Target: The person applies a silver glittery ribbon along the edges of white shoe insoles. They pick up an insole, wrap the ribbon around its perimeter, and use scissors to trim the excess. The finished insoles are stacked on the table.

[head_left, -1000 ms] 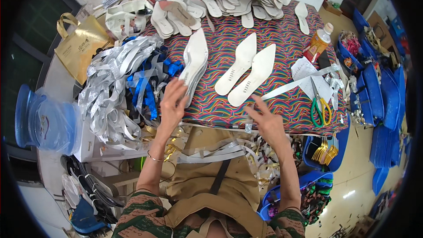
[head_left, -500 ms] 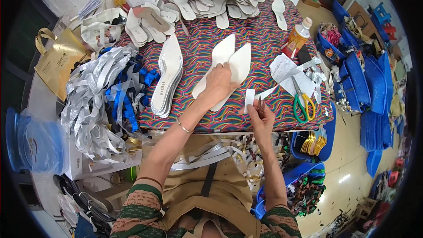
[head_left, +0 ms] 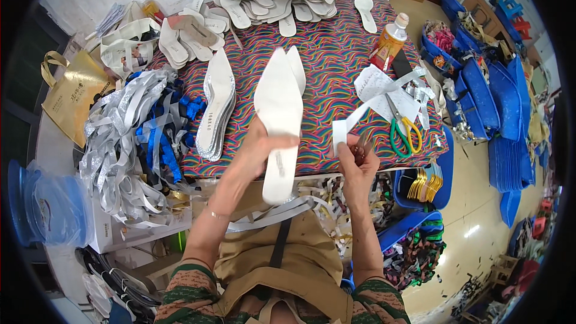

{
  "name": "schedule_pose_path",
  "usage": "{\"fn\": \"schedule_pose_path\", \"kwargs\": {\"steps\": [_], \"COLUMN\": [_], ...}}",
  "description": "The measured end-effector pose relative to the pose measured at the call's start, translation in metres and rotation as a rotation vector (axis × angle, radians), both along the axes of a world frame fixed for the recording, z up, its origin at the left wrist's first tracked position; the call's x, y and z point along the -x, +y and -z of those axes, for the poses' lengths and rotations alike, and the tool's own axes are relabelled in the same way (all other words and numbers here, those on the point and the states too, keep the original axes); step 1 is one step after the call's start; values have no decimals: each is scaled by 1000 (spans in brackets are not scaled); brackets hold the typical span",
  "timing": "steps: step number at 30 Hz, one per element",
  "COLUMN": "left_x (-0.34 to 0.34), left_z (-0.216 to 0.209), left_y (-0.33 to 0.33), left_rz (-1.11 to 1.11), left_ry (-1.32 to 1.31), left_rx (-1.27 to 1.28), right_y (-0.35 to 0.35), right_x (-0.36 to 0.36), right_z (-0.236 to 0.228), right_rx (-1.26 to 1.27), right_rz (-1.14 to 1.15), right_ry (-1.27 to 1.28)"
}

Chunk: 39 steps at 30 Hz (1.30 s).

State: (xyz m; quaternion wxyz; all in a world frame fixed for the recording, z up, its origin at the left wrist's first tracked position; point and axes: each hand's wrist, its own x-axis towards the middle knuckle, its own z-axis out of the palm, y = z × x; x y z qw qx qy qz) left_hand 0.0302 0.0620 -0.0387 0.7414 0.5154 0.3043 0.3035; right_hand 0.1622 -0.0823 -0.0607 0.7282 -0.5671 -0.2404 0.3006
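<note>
My left hand (head_left: 255,150) grips a white shoe insole (head_left: 279,102) by its narrow part, thumb across the face, and holds it up with the pointed toe away from me. Behind it on the patterned cloth lies a second white insole (head_left: 297,66), partly hidden. My right hand (head_left: 359,171), at the table's near edge, pinches the end of a white strip (head_left: 340,133). A dark, pointed metal tool (head_left: 363,146), perhaps thread snips, is tucked in the same hand. Left of the insoles rests a stack of silver-edged insoles (head_left: 216,108).
Scissors (head_left: 398,123) with green and yellow handles lie on white paper (head_left: 375,87) at the right, near a bottle (head_left: 389,41). A heap of insoles (head_left: 270,3) fills the far side. Silver ribbons (head_left: 123,144) hang at the left. Blue bins (head_left: 474,105) stand at the right.
My left hand has picked up one insole from the pair on the cloth and brought it nearer to me, turned upright. The right hand still pinches the white strip.
</note>
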Motion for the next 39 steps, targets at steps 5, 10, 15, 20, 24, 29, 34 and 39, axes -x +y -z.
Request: {"fn": "schedule_pose_path", "kwargs": {"steps": [5, 10, 15, 20, 24, 29, 34, 39], "left_x": [33, 51, 51, 49, 45, 40, 30, 29], "left_z": [-12, -12, -19, -18, -16, -27, -43, -37], "left_y": [-49, -68, -75, -77, -78, -70, -61, -61], "left_rz": [-95, -52, -69, -58, -110, -141, -43, 45], "left_ry": [-18, -106, -80, -92, -95, -176, -247, -287], "left_rx": [371, 367, 347, 399, 435, 420, 424, 579], "right_y": [-9, -19, -23, -25, -27, -32, -46, -48], "right_x": [31, 48, 54, 54, 56, 55, 77, 83], "right_z": [-12, -8, -8, -9, -12, -11, -5, -11], "right_rx": [-75, -103, -133, -159, -123, 37, 105, 11], "right_rz": [-42, -113, -155, -162, -178, -277, -259, -260], "right_ry": [-7, 18, 22, 12, 17, -103, -223, 45]}}
